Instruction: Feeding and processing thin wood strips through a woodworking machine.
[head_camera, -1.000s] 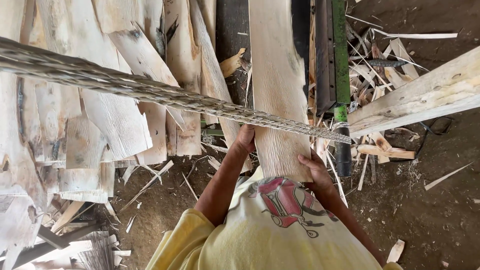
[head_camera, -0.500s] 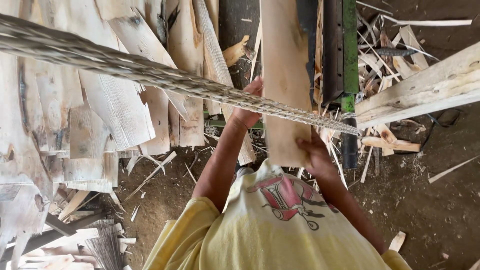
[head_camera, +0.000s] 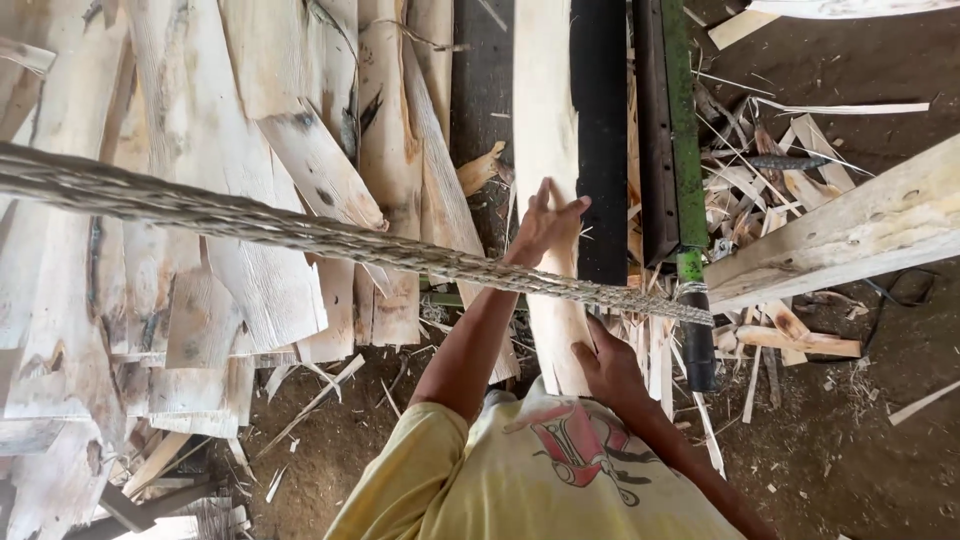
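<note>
Pale wood, a long plank (head_camera: 548, 150), runs away from the person beside a dark machine rail (head_camera: 603, 140). Nearest, the right hand (head_camera: 607, 368) presses flat on its near end, steadying it; farther along, the left hand (head_camera: 543, 225) lies spread-fingered against its edge, guiding it. Beyond, a twisted rope (head_camera: 300, 232) crosses stacked offcuts (head_camera: 230, 200).

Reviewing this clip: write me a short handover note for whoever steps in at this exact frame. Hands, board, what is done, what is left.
Left hand: open, fingers spread, palm flat on the pale board, well up its length. No closed grip.
Right hand: pressed against the board's near end, fingers on its edge.
Board: lies lengthwise away from the person, beside the black rail and green bar of the machine. A thick rope crosses above the forearms.
Done: board lined up along the rail, both hands on it.
Left: judging by the hand positions, probably feeding it on; the far end is out of view.
</note>
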